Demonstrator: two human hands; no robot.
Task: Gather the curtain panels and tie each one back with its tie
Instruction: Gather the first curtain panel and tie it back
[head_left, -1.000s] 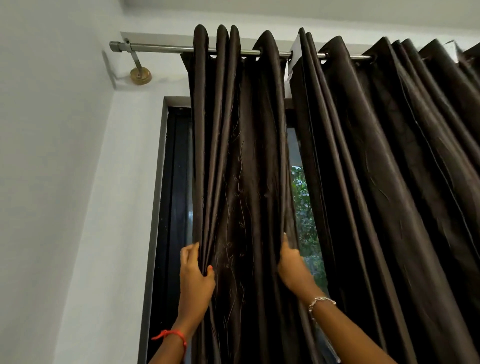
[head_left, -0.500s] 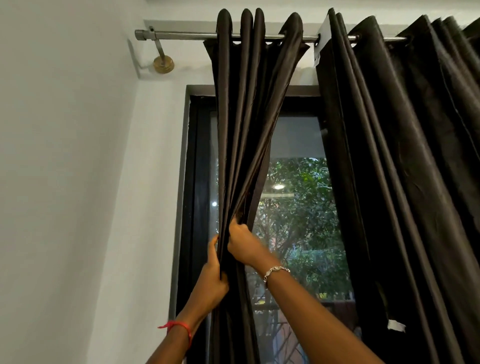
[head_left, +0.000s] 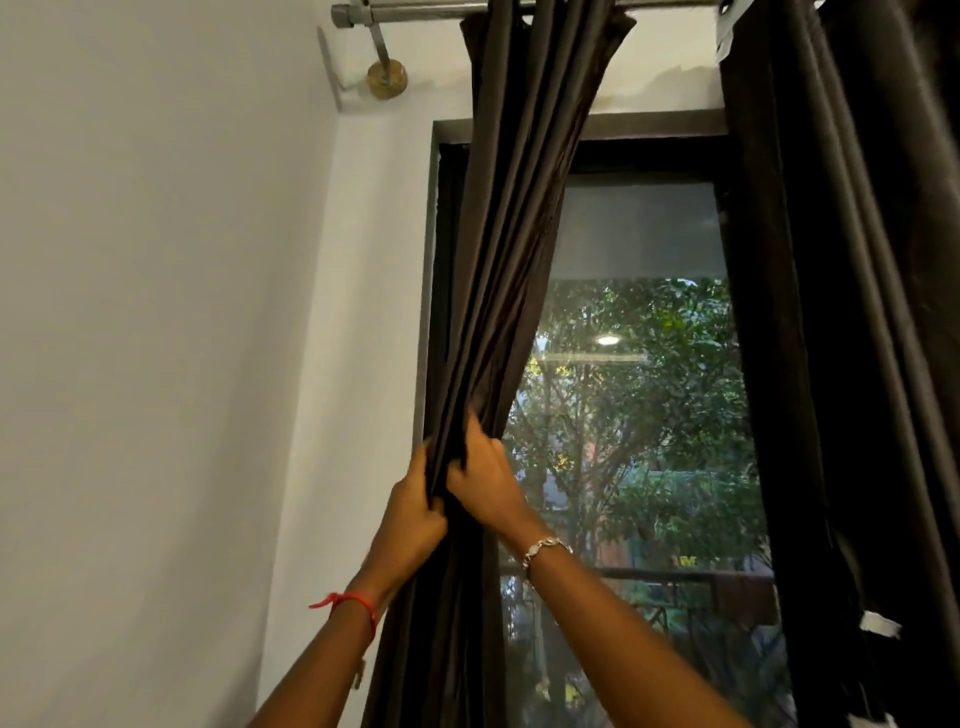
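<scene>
A dark brown left curtain panel (head_left: 511, 228) hangs from a metal rod (head_left: 415, 11) and is bunched into a narrow bundle at the window's left side. My left hand (head_left: 413, 514), with a red thread at its wrist, grips the bundle from the left. Just right of it, my right hand (head_left: 483, 480), wearing a silver bracelet, is closed around the same gathered folds. The right curtain panel (head_left: 857, 312) hangs loose on the right. No tie is visible.
A white wall (head_left: 156, 338) stands close on the left. The rod's brass bracket (head_left: 387, 78) is fixed near the corner. A dark-framed window (head_left: 639, 415) shows trees outside. White tags (head_left: 879, 623) hang on the right panel's edge.
Both hands have drawn the left panel's folds together, from spread across the window to a tight bundle at the left. More window glass shows now.
</scene>
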